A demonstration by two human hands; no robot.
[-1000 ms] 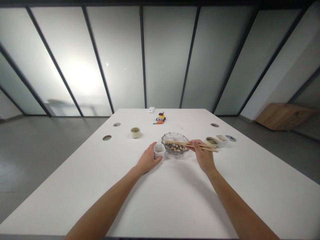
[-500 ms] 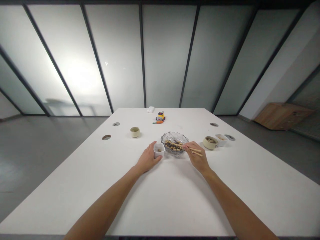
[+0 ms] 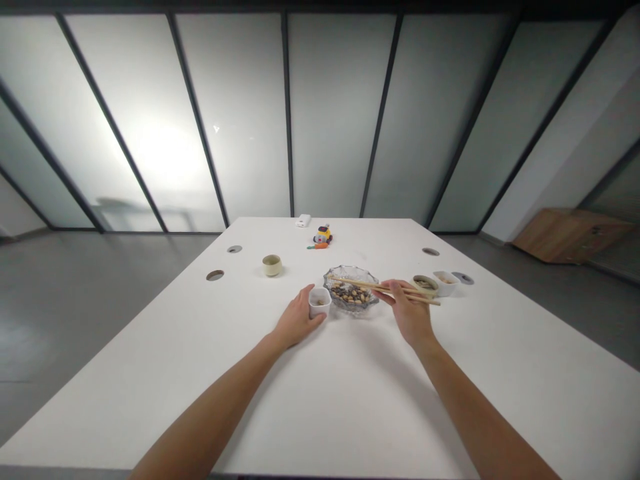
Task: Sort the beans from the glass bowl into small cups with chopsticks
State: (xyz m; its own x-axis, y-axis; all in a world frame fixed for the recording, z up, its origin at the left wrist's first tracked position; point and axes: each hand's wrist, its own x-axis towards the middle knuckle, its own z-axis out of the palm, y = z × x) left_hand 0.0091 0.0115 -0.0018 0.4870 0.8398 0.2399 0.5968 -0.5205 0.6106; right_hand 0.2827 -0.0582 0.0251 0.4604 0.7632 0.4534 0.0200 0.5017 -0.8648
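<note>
My left hand (image 3: pixel 299 319) is curled round a small white cup (image 3: pixel 320 311), with a few small pieces inside it. Just right of the cup stands a clear glass bowl (image 3: pixel 373 299) with a scalloped rim, holding dark seeds and tan nuts (image 3: pixel 353 294). A pair of wooden chopsticks (image 3: pixel 407 292) is gripped in my right hand (image 3: pixel 411 317). Their tips reach over the bowl toward its far left rim, above the contents. Whether anything is pinched at the tips is too small to tell.
Right of the bowl are a cream cup (image 3: pixel 425 285) with contents and a white cup (image 3: pixel 447 285). Another cream cup (image 3: pixel 273 266) stands left. Farther back lie a toy car (image 3: pixel 323 234), a toy carrot (image 3: pixel 319 246) and a white device (image 3: pixel 303 221). Round holes (image 3: pixel 215 275) pierce the table.
My right hand has moved right and lifted the chopsticks, which now lie flatter above the bowl with their tips near its left rim. My left hand stays on the white cup.
</note>
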